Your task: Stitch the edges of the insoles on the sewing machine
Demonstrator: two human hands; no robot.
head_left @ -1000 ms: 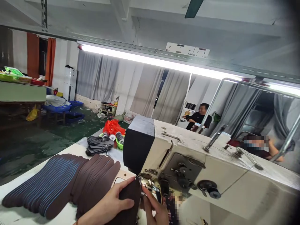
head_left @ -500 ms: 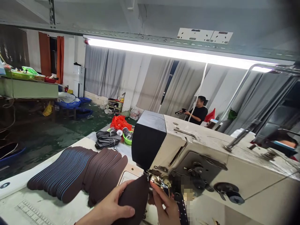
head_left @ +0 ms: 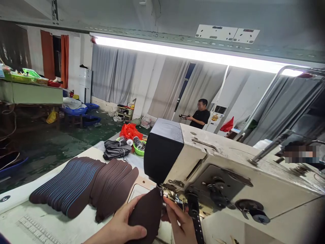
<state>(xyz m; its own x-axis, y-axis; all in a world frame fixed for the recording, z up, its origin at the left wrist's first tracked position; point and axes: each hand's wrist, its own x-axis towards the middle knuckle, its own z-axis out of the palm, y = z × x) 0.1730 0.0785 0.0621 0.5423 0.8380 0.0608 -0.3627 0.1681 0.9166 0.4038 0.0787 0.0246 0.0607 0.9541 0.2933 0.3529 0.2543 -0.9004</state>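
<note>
A dark brown insole-shaped piece (head_left: 146, 214) lies with its pointed end under the presser foot area (head_left: 162, 191) of a sewing machine (head_left: 215, 152). My left hand (head_left: 124, 222) grips it from the left, thumb on top and fingers at its far edge. On the other side, my right hand (head_left: 180, 220) is closed, its index fingertip beside the presser foot at the piece's right edge. What those fingers pinch is hidden. Left of my hands, a fanned row of similar brown pieces (head_left: 111, 189) rests on the table, many showing blue edges (head_left: 68, 186).
Behind the row sit a bundle of dark pieces (head_left: 116, 149), a green basket (head_left: 139, 149) with spools, and a red plastic bag (head_left: 130, 131). A ruler marking (head_left: 38, 230) shows on the white tabletop. Another person (head_left: 201, 115) stands at the back holding something dark.
The person at the back has moved left. My view has shifted slightly, and the brown piece looks turned a little at the presser foot. Both hands stay in nearly the same places.
</note>
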